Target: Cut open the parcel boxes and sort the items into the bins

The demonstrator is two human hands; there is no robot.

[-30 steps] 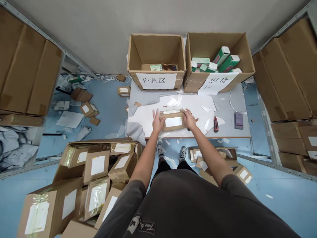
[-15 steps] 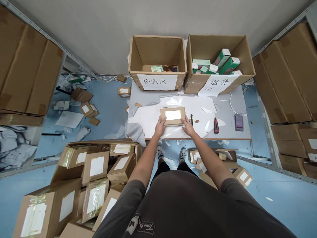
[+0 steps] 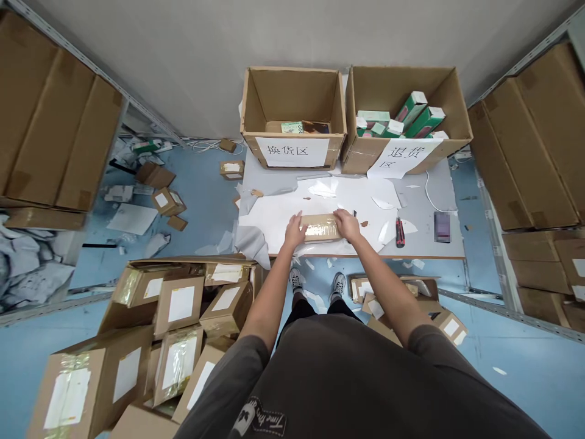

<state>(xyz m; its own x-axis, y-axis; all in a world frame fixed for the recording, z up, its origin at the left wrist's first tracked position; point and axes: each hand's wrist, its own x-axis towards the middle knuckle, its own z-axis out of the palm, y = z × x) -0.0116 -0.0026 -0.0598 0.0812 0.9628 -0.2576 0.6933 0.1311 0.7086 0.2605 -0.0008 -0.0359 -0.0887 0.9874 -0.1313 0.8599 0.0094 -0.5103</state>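
Observation:
A small cardboard box (image 3: 321, 227) is at the table's front edge, its upward side covered by shiny clear tape. My left hand (image 3: 295, 231) grips its left end and my right hand (image 3: 347, 225) its right end, fingers curled over the top. Just past my right hand, only the tip of a thin dark tool shows. Farther right on the table (image 3: 425, 195) lies a red and black utility knife (image 3: 400, 232). Scraps of white paper (image 3: 323, 188) are scattered behind the box.
Two large open cartons with handwritten signs stand at the back: the left carton (image 3: 292, 100) holds a few packs, the right carton (image 3: 402, 76) several green boxes. A phone (image 3: 442, 227) lies far right. A big carton of parcels (image 3: 181, 303) sits at lower left; shelves flank both sides.
The small box has been turned over: its white label faced up before, and now a taped side does. Both hands shifted their grip, and my right hand now covers most of the thin tool.

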